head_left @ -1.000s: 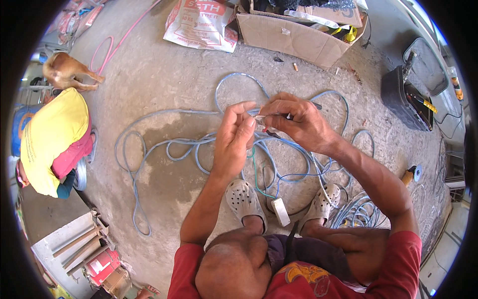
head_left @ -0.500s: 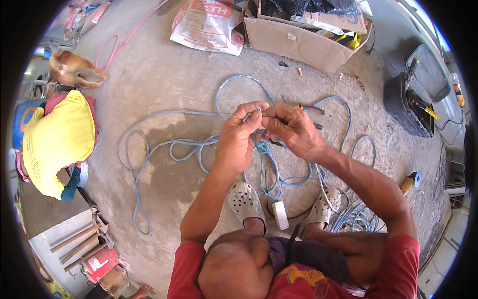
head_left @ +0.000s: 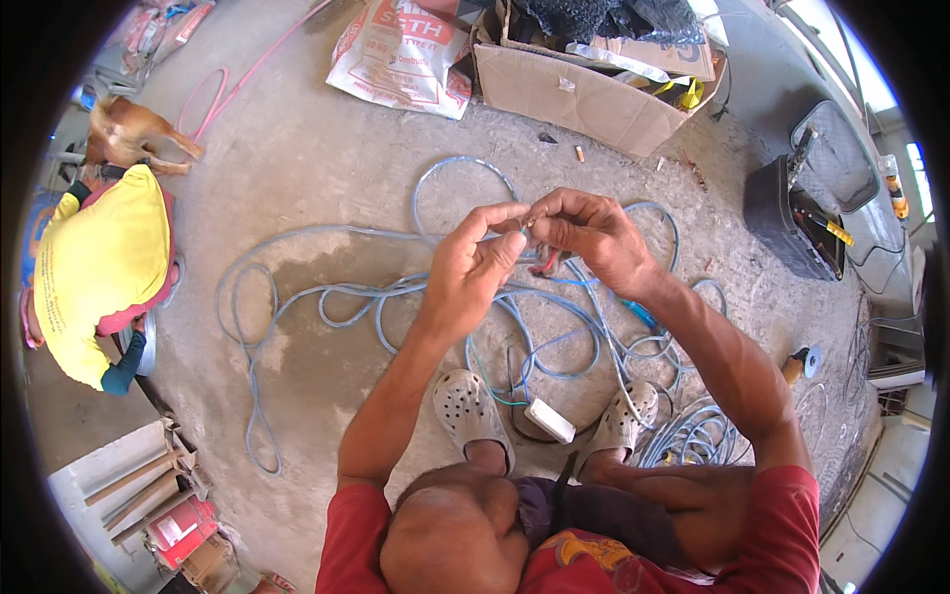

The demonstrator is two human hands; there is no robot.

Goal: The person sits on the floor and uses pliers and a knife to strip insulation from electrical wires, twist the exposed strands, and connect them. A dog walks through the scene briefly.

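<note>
My left hand (head_left: 475,265) and my right hand (head_left: 599,238) meet at the fingertips above the floor. Both are pinched closed on a thin wire (head_left: 524,227), whose short end shows between them; the rest is mostly covered by fingers. A green wire (head_left: 479,360) runs from a small white box (head_left: 549,421) up toward my left hand. The box lies tilted on the floor between my light clogs (head_left: 467,411). Just under my hands shows a red-handled tool (head_left: 546,264), partly hidden. Beside my right forearm is a blue tool handle (head_left: 638,315).
Loops of blue-grey cable (head_left: 341,230) spread across the concrete. A cardboard box (head_left: 584,107) and a printed sack (head_left: 401,59) stand ahead. An open black toolbox (head_left: 787,218) is at right, near a wire spool (head_left: 811,360). At left, a person in yellow (head_left: 99,267) bends near a brown dog (head_left: 134,131).
The whole view has shifted a little. The white box has turned onto a slant and the green wire now hangs farther left. My hands stay together, fingers slightly repositioned on the wire.
</note>
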